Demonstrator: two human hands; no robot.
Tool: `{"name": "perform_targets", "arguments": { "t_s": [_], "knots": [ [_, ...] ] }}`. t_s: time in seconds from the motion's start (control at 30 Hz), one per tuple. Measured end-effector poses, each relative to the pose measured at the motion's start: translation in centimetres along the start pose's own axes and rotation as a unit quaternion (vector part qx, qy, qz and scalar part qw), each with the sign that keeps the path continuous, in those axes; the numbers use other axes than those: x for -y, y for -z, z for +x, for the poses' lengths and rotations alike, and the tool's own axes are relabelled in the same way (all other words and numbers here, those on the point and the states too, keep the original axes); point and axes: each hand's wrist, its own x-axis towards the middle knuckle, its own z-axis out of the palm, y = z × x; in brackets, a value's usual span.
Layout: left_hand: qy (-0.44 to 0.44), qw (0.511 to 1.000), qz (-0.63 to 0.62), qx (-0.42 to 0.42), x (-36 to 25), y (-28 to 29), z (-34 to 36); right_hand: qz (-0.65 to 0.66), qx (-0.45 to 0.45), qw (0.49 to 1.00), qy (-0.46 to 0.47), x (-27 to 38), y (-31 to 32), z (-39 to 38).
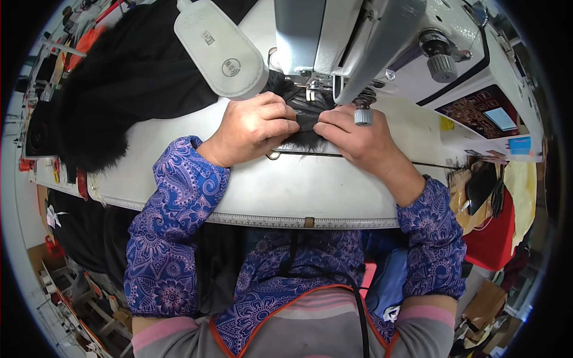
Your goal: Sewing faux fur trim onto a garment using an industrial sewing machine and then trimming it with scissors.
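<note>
Black fur-edged fabric (307, 107) lies under the presser foot (310, 89) of a white industrial sewing machine (412, 77). My left hand (259, 125) grips it just left of the foot with curled fingers, close below a white oval lamp or device (221, 53). My right hand (352, 134) holds the fabric at the right of the foot, fingers bent and pressed together, by a knurled metal knob (363, 116). The fabric's edge under my fingertips is partly hidden.
A large pile of black fabric with fur (137, 71) covers the back left of the white table (298, 191), which has a ruler along its front edge. A control panel (483, 113) is at the right, with red and cream materials (498, 227) below it.
</note>
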Motion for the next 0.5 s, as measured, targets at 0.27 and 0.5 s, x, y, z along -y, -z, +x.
{"name": "perform_targets", "arguments": {
  "t_s": [0.27,0.5],
  "knots": [
    [-0.062,0.997,0.038,0.039,-0.3,0.5,-0.3,0.013,0.010,1.000,0.009,0.0,0.1,-0.2],
    [-0.094,0.989,0.091,0.063,-1.4,0.4,-0.3,-0.012,0.090,0.991,-0.102,1.4,0.1,0.5]
  ]
}}
